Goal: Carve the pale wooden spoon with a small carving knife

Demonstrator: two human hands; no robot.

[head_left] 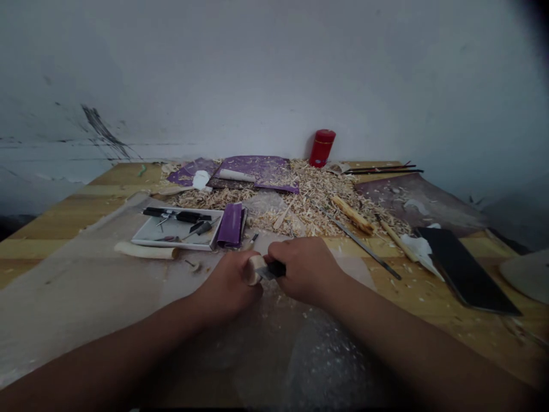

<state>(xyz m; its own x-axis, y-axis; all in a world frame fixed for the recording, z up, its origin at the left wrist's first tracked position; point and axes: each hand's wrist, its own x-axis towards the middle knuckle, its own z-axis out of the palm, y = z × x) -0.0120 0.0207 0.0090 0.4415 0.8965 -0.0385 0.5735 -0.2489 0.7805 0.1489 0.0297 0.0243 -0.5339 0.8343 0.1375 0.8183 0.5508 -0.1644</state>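
My left hand [229, 281] is closed around a pale piece of wood [254, 269], whose round cut end faces up toward me. In my right hand [305, 269] is a carving knife [277, 269], gripped by its black handle. Its short blade [266, 273] lies against or very close to the wood; the exact contact is blurred. Both hands are over the plastic sheet in front of me, and most of the wood is hidden inside my left fist.
A white tray [195, 246] of small tools stands left, beside a folded purple sandpaper piece [230, 225] and a curved wood piece [146, 250]. Wood shavings [317, 194] heap behind. Rightward lie a long metal file [364, 246] and a black phone-like slab [467, 269]. A red canister [322, 148] stands by the wall.
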